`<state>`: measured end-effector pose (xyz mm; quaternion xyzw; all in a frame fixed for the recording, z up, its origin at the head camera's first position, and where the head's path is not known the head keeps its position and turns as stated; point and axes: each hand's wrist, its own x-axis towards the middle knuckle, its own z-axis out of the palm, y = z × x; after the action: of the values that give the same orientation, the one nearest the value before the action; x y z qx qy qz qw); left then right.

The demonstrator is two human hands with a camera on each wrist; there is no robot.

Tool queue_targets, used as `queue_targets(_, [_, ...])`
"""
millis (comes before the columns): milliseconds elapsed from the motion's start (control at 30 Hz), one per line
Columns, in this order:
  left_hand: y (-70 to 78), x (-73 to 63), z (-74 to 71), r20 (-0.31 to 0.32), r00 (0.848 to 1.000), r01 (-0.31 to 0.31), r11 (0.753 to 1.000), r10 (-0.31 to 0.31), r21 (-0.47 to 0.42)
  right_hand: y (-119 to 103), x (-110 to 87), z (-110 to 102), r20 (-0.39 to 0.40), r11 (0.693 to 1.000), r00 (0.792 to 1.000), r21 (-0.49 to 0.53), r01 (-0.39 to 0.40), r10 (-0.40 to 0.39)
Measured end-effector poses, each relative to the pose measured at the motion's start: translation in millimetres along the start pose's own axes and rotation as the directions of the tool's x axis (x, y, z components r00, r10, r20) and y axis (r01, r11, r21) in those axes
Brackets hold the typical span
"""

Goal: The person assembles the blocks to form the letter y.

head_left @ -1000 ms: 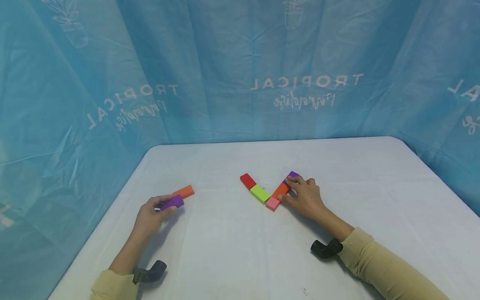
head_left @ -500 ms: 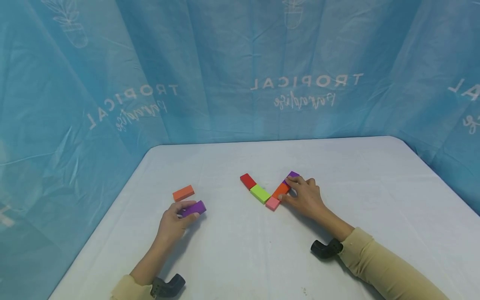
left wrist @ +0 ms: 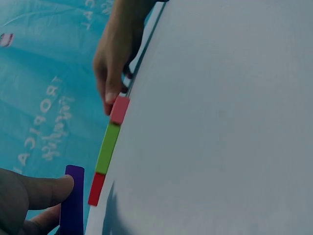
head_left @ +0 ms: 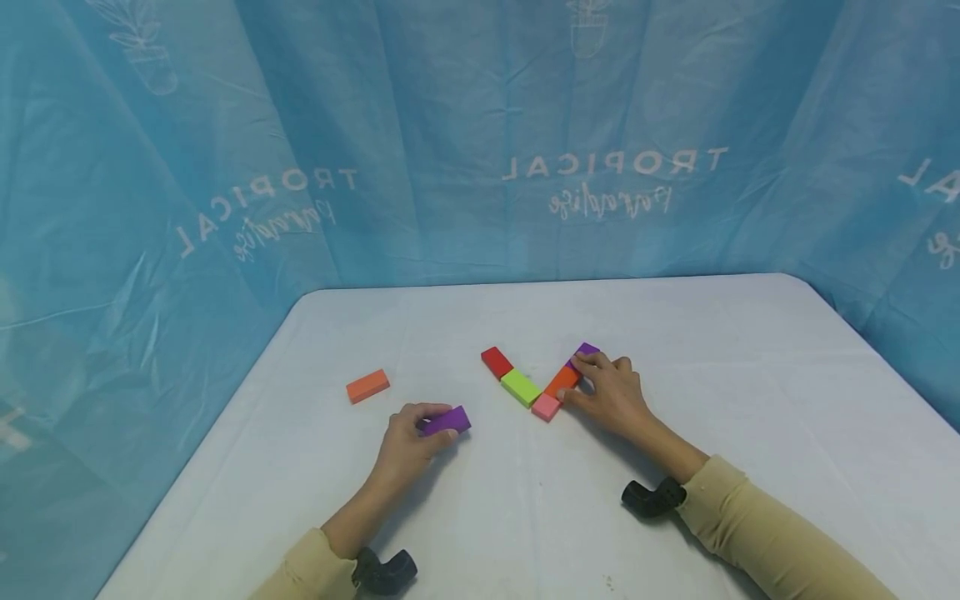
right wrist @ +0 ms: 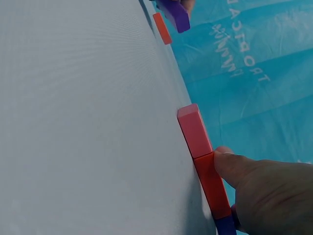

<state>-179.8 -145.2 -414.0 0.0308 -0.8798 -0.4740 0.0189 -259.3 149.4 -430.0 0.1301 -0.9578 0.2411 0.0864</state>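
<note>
My left hand (head_left: 407,443) pinches a purple block (head_left: 452,419) between thumb and fingers, above the table with a shadow below; the left wrist view shows this purple block (left wrist: 73,200) on end. My right hand (head_left: 611,398) bends over the right arm of a V of blocks. Its thumb touches the orange block (head_left: 561,382) near the pink block (head_left: 546,407), and its fingertips lie on another purple block (head_left: 588,348), partly hidden. In the right wrist view, the thumb presses the orange block (right wrist: 212,186). A lime green block (head_left: 521,388) and a red block (head_left: 496,362) form the left arm.
A loose orange block (head_left: 367,387) lies on the left of the white-covered table (head_left: 712,358). Blue printed curtains (head_left: 450,167) hang behind and beside the table. Dark wrist devices (head_left: 654,498) sit at both cuffs.
My left hand has carried the purple block rightward, away from the loose orange block and closer to the V. The right hand and the blocks under it have stayed put.
</note>
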Motion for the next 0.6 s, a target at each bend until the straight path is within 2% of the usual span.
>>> queue_targets(267, [13.2,2.4,26.7,0.041,0.999,-0.036,0.998,0.034,0.049,-0.5,-0.8,0.0,-0.002,1.000,1.000,0.000,0.003,-0.003])
queue_targets(600, [25.1,5.6,45.4,0.082,0.993,-0.088,0.994,0.082,0.070,-0.4,-0.1,0.0,-0.004,1.000,1.000,-0.006,0.001,-0.001])
